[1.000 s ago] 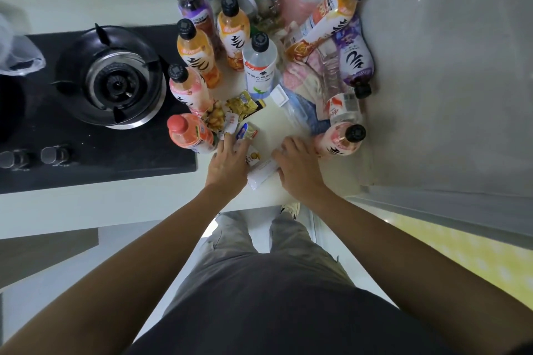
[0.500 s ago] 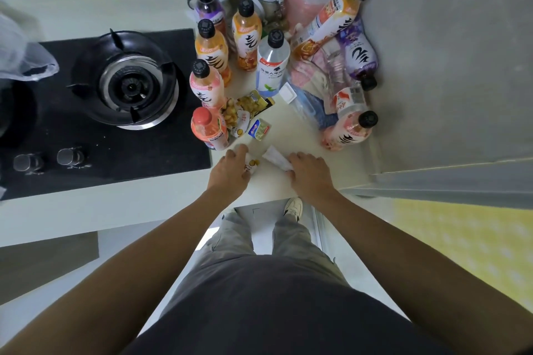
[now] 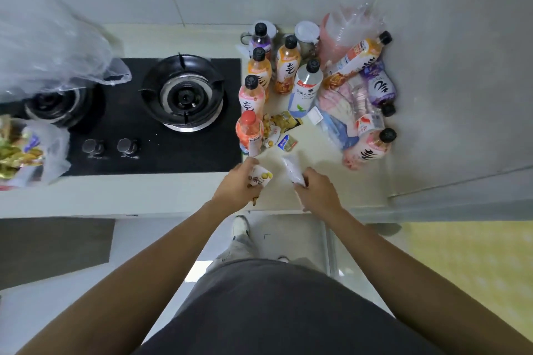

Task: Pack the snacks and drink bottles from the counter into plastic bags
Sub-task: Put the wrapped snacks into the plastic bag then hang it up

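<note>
My left hand grips a small white snack packet with yellow print, lifted near the counter's front edge. My right hand grips a white snack packet that sticks up and left from the fingers. Beyond them a few loose snack packets lie on the cream counter. Several drink bottles stand upright behind the packets. More bottles lie tilted at the right against a clear plastic bag. At the far left a plastic bag holds snacks.
A black two-burner gas hob fills the counter's left part. A crumpled clear plastic bag sits over the left burner. White jars and a stack of pink cups stand at the back. A grey wall borders the right.
Both hands have drawn back from the packets toward the counter's front edge, each now lifting a snack packet. The camera has pulled back, showing more of the hob and the bags at left.
</note>
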`<state>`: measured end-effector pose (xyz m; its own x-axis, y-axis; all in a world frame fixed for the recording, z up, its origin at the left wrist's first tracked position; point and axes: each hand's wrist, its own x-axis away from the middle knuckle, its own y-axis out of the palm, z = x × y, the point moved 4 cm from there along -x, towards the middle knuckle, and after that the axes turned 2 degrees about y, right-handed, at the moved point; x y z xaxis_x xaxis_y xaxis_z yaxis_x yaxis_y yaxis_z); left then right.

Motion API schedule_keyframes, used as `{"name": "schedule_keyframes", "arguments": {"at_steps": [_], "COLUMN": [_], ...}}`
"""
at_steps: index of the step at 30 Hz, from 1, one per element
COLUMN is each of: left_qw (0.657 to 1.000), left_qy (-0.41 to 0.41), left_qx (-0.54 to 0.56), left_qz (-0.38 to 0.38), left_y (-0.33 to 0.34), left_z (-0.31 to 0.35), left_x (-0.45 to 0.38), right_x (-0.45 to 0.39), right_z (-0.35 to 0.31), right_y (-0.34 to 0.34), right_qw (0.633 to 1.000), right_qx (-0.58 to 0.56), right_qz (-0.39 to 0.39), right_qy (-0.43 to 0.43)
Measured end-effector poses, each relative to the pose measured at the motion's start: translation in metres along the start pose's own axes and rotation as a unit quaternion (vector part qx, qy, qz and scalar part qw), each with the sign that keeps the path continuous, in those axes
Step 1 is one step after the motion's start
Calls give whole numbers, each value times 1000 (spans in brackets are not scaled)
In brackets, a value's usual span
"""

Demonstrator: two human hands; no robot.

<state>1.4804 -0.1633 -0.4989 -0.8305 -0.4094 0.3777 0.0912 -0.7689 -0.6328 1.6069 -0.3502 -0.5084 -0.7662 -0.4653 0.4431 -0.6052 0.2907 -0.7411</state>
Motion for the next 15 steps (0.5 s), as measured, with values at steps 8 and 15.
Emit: {"name": "schedule_keyframes", "arguments": {"at_steps": [8,15], "left_qw": [988,956], "left_qy": [-80,-139], "left_qx": [61,106], "left_qz": [115,237], "left_y": [-33,-89], "left_z": [-28,-85], "left_x": [89,182], "right_x": [32,88], "right_z": [-59,-170], "right_y": [31,85], "right_qw": [989,963], "right_qx": [18,20], "right_qz": [-77,-127], "right_qy": [-126,-235]}}
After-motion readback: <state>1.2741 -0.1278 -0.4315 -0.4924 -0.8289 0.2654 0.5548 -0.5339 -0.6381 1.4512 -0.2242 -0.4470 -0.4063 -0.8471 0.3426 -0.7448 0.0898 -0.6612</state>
